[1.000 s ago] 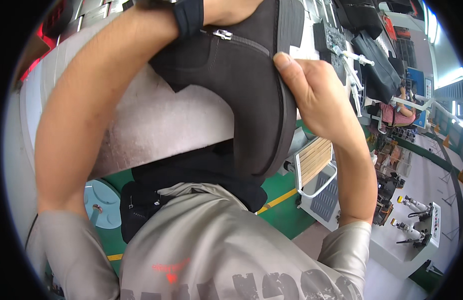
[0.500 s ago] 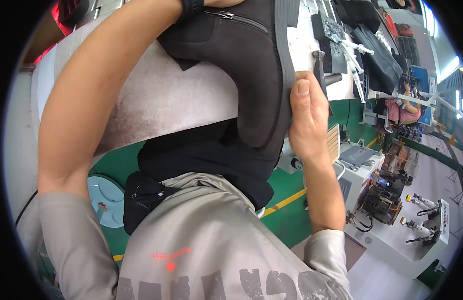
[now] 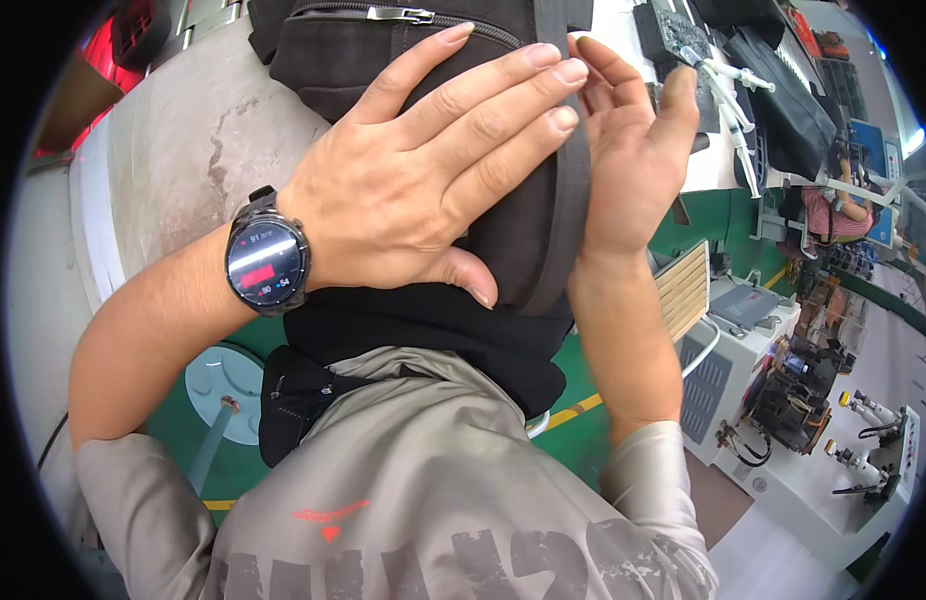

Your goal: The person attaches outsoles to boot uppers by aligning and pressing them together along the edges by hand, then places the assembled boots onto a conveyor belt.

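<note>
My left hand (image 3: 403, 190) lay flat and unclenched on the black bag (image 3: 513, 230) at the desk (image 3: 173, 150) edge against my body, my right hand (image 3: 633, 150) open beside its strap (image 3: 573, 200), grasping nothing, zipper (image 3: 398, 14) closed.

left hand (image 3: 413, 205): off top, now flat on black bag (image 3: 513, 240) | right hand (image 3: 623, 150): opened

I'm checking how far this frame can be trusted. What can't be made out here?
Head view only:
- Black bag: top cut off by the upper edge; its middle hidden under the left hand.
- Right hand: palm side hidden against the bag.
- Items on the white bench: too small and bent by the fisheye.
</note>
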{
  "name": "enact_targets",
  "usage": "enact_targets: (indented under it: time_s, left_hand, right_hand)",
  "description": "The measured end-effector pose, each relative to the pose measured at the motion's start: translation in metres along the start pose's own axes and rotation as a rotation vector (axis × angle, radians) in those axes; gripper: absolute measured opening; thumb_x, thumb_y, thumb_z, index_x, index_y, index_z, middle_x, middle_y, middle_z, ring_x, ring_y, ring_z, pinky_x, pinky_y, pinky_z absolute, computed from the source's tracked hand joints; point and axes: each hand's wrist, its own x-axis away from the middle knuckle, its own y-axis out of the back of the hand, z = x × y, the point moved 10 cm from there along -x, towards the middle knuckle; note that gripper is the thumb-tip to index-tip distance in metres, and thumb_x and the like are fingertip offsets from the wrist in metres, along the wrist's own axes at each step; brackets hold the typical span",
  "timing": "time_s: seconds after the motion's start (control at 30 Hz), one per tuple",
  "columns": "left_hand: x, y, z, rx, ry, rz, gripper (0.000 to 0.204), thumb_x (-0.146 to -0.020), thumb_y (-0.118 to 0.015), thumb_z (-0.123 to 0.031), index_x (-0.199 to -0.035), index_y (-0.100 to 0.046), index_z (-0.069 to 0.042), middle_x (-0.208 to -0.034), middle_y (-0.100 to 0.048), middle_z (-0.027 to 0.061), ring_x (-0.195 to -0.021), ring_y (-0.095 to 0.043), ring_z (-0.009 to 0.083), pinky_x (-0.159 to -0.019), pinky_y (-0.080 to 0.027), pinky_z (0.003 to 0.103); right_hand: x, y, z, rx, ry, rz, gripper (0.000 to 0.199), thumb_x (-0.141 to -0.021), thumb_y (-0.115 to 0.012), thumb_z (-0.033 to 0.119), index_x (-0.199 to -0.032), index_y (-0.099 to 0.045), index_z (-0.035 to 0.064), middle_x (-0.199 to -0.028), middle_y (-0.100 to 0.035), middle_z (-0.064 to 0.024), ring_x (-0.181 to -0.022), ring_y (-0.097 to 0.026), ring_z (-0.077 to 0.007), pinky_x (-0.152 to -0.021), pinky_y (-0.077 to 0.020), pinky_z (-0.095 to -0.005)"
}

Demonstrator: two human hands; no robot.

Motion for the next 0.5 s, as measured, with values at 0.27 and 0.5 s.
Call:
enact_targets:
  time_s: [0.27,0.5]
  left_hand:
    - [-0.008,-0.001,0.003,0.049,0.017,0.024,0.102,-0.098,-0.03,-0.082,-0.162,-0.038,-0.003,-0.163,-0.048,0.0207,-0.152,-0.046,0.0388,-0.128,-0.025,0.057]
    - [-0.013,-0.001,0.003,0.029,0.005,0.048,0.109,-0.093,-0.032,-0.086,-0.161,-0.038,-0.001,-0.163,-0.048,0.0209,-0.152,-0.046,0.039,-0.127,-0.026,0.058]
  right_hand:
    - [0.013,0.012,-0.015,0.039,-0.149,0.016,0.065,-0.116,-0.03,0.054,-0.127,-0.061,-0.0015,-0.127,-0.063,-0.0124,-0.121,-0.056,-0.0198,-0.11,-0.0412,-0.0358]
    - [0.046,0.023,0.043,0.779,0.114,0.429,0.041,-0.102,-0.071,0.036,-0.083,-0.065,-0.0001,-0.07,-0.063,-0.0072,-0.063,-0.052,-0.0101,-0.057,-0.0413,-0.0288]
